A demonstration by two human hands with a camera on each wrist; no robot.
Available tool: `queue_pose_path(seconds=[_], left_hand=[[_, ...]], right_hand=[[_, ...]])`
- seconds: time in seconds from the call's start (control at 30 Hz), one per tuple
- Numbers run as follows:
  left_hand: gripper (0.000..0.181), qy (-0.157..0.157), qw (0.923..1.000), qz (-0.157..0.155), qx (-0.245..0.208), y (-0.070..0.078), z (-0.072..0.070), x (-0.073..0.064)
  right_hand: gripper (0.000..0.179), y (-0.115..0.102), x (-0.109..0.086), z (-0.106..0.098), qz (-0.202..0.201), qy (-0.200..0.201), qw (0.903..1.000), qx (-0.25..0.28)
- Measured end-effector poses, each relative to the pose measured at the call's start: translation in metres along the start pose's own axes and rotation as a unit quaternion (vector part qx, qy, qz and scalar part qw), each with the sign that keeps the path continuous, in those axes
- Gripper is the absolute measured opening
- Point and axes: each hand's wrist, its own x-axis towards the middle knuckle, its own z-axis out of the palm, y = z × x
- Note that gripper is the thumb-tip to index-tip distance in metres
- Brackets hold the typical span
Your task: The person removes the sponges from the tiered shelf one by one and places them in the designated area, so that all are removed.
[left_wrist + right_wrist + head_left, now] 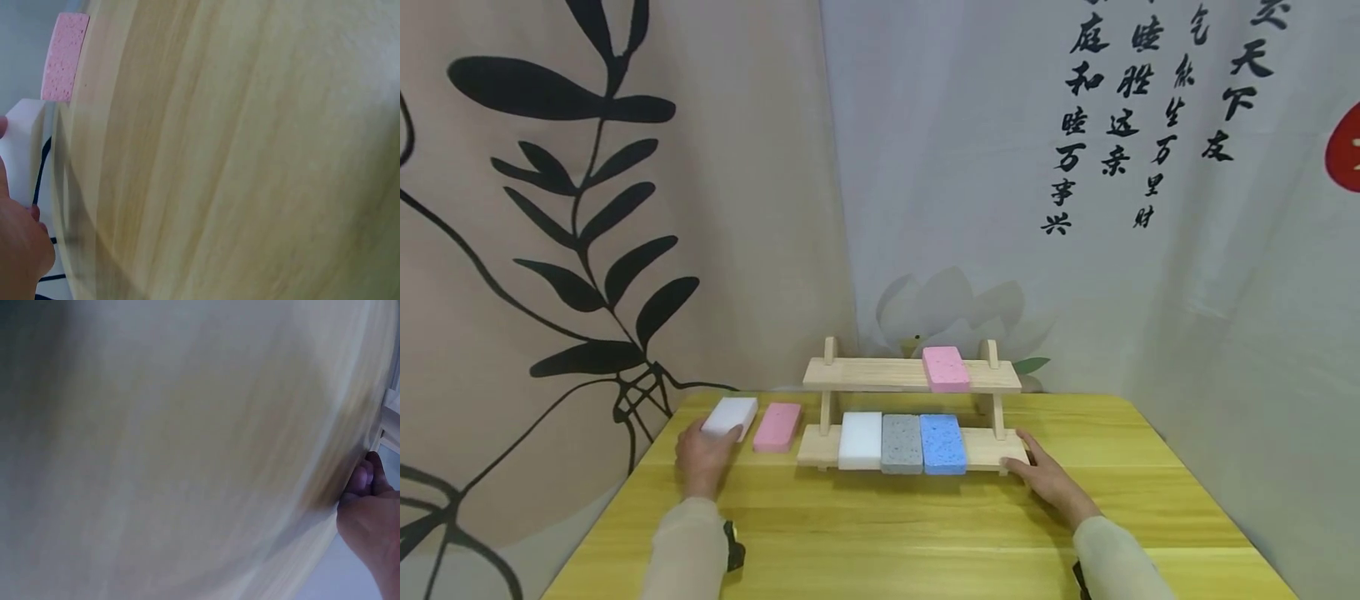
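My left hand (702, 457) grips a white sponge block (731, 416) at the table's left side. In the left wrist view the thumb and fingers lie on either side of this white block (22, 150). Just right of it lies a pink sponge (777, 427). My right hand (1047, 478) holds the right end of a two-tier wooden rack (992, 448), thumb toward the front edge and fingers at the end. On the lower tier a white block (860, 441), a grey sponge (901, 444) and a blue sponge (943, 444) lie side by side. Another pink sponge (946, 369) rests on the upper tier.
The rack stands toward the back of a yellow wooden table (880, 533). Behind it hangs a curtain (760, 208) printed with dark leaves and writing. The table's left edge runs close to my left hand.
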Motion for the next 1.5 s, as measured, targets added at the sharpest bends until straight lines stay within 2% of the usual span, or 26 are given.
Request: queue_pose_path(seconds=[0.27, 0.4, 0.63, 0.73, 0.93, 1.23, 1.5], left_hand=[[0.08, -0.01, 0.9997, -0.005, 0.022, -0.001, 0.007, -0.001], [0.08, -0.009, 0.9996, -0.002, 0.025, 0.0, 0.008, -0.001], [0.086, -0.028, 0.9992, 0.003, 0.029, -0.006, 0.009, -0.001], [0.089, -0.037, 0.9988, 0.0, 0.031, -0.005, 0.007, -0.003], [0.091, -0.037, 0.9984, 0.015, 0.04, -0.004, 0.002, -0.004], [0.095, -0.029, 0.9987, 0.034, 0.023, 0.008, -0.011, -0.002], [0.092, -0.015, 0.9993, 0.034, -0.001, 0.024, -0.006, 0.008]], right_hand=[[0.088, -0.001, -0.004, -0.002, 0.004, 0.005, 1.0, 0.004], [0.088, -0.002, -0.004, -0.004, -0.009, 0.004, 0.9999, 0.003], [0.087, -0.001, -0.004, -0.003, -0.016, 0.01, 0.9998, -0.001], [0.088, 0.001, -0.005, -0.003, -0.016, 0.012, 0.9998, -0.001], [0.087, -0.004, -0.005, -0.002, -0.017, 0.014, 0.9997, 0.007], [0.087, -0.004, -0.003, 0.0, -0.012, 0.016, 0.9995, 0.026], [0.086, 0.002, -0.002, 0.004, -0.017, 0.022, 0.9996, 0.004]])
